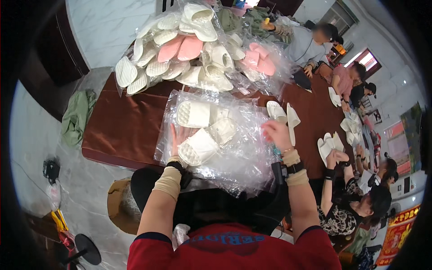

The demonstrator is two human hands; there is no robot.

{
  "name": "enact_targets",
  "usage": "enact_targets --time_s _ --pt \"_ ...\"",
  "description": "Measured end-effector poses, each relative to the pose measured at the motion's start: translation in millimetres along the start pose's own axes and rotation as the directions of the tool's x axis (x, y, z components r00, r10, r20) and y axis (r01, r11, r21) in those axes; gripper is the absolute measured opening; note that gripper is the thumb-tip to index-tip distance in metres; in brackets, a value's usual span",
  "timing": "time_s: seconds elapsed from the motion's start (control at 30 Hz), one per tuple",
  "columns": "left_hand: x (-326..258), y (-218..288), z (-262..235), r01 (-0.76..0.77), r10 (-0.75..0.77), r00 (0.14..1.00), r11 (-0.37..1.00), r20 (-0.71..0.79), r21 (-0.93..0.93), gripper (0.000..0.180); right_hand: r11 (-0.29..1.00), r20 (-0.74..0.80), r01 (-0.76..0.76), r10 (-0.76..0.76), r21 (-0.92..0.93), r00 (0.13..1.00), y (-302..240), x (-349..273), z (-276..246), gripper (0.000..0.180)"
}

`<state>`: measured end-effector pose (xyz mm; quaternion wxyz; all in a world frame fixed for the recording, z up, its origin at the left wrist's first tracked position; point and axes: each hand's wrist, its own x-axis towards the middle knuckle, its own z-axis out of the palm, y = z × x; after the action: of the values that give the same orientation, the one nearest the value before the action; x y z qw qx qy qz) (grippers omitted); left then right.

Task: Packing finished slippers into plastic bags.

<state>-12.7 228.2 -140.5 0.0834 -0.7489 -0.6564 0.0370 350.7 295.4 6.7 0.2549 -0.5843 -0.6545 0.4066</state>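
white slippers (pixel 196 146) lie amid clear bags (pixel 249 155), straight-fingered left hand (pixel 176 143) beside them, right hand (pixel 280 136) apart, its grip unclear.

Right hand (pixel 278 135) slightly blurred

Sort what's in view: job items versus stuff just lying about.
Likely job items:
white slippers beside the left hand
clear plastic bags under them
bagged slippers heaped beyond

Likely just lying about:
green cloth, left side
round black disc, lower left
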Motion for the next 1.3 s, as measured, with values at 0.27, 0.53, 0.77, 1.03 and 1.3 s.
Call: enact_targets --time_s 0.27,0.53,0.77,1.03,1.3 --pt "20 9 -8 -0.09 0.087 0.996 0.993 0.03 0.08 0.074 0.689 0.102 0.525 -0.555 -0.499 0.825 66 93 81 0.022" --pt "9 1 1 -0.038 0.037 0.999 0.997 -0.02 -0.072 0.074 0.549 0.193 0.667 -0.681 -0.504 0.706 28 60 97 0.031" --pt "9 -3 12 -0.008 0.005 1.0 0.997 -0.03 -0.072 0.076 0.512 0.221 0.449 -0.445 -0.732 0.868 54 61 83 0.036" --pt "16 -1 27 -0.024 0.053 0.991 0.972 -0.119 0.236 0.073 0.545 0.107 0.299 -0.356 -0.783 0.928 32 89 119 0.047" --pt "11 -6 48 -0.06 0.044 0.994 0.984 -0.095 -0.165 0.067 0.705 0.33 0.302 -0.101 -0.641 0.939 5 92 120 0.085"
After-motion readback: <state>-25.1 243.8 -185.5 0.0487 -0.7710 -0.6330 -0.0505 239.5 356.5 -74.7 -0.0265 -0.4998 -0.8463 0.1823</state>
